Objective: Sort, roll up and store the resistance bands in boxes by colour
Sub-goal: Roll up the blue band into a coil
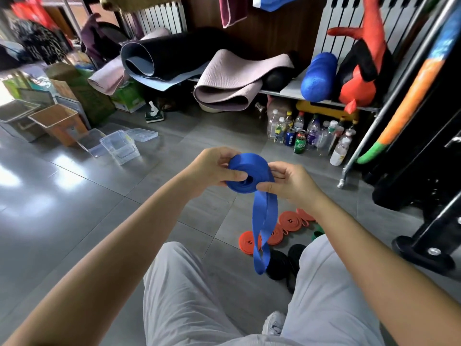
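Note:
A blue resistance band (247,176) is partly rolled into a coil held in the air between both hands, and its loose tail hangs down to about knee height. My left hand (214,168) grips the coil's left side with the thumb near its centre. My right hand (289,183) pinches the right side where the tail leaves the roll. On the floor below lie rolled orange bands (289,222), black rolled bands (277,267) and a bit of a green band (317,233). Clear plastic boxes (119,146) stand open on the floor to the left.
My legs in grey trousers fill the foreground. A shelf with rolled yoga mats (224,81) and a blue foam roller (318,76) runs along the back. Bottles and cans (306,138) crowd under it. A black machine base (424,248) sits right; cardboard boxes (59,123) left.

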Demonstrator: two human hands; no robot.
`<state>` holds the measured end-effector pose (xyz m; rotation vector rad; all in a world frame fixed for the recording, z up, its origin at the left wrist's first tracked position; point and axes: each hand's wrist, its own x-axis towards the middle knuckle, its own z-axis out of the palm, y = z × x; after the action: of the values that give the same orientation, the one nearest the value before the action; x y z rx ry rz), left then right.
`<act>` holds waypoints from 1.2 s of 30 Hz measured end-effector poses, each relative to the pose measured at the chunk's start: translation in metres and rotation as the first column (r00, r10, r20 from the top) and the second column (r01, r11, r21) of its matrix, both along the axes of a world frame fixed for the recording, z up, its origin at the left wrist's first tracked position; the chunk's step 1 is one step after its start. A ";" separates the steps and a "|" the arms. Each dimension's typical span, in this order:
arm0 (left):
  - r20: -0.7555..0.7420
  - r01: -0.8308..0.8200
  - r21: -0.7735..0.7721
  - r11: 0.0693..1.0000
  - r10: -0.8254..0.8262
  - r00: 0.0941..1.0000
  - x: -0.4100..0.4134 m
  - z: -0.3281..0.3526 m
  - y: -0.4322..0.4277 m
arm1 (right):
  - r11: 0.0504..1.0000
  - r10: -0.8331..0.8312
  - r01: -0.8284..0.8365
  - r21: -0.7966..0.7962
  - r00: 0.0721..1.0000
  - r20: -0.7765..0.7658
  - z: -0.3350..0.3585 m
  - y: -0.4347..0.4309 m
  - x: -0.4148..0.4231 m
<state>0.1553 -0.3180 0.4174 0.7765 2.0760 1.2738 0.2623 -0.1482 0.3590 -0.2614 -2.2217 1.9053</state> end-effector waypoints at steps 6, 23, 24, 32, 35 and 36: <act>-0.584 0.085 -0.484 0.871 -0.394 0.709 0.005 0.008 0.012 | 0.959 0.039 -0.064 0.277 0.995 0.095 0.010 -0.004 -0.004; 0.189 -0.062 0.308 0.949 0.003 0.982 0.003 -0.011 -0.003 | 0.997 -0.070 0.074 0.023 0.989 -0.133 0.018 -0.004 0.001; 0.241 -0.068 0.335 0.940 -0.016 0.971 0.004 -0.013 -0.003 | 0.997 -0.068 0.073 0.033 0.987 -0.145 0.022 -0.004 0.001; -0.619 0.086 -0.381 0.921 -0.323 0.716 0.005 0.022 0.006 | 0.969 0.053 -0.042 0.245 0.998 -0.036 0.030 -0.007 -0.005; -0.630 -0.005 -0.642 0.767 -0.523 0.575 0.008 0.027 0.016 | 0.960 0.034 -0.027 0.280 0.999 -0.017 0.024 -0.015 -0.009; -0.620 -0.006 -0.659 0.752 -0.539 0.570 0.006 0.027 0.017 | 0.966 0.025 -0.021 0.257 1.000 -0.011 0.021 -0.016 -0.009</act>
<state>0.1616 -0.3013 0.4441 1.4549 2.6280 -0.0640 0.2533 -0.1642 0.3799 -0.1803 -2.4385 1.5991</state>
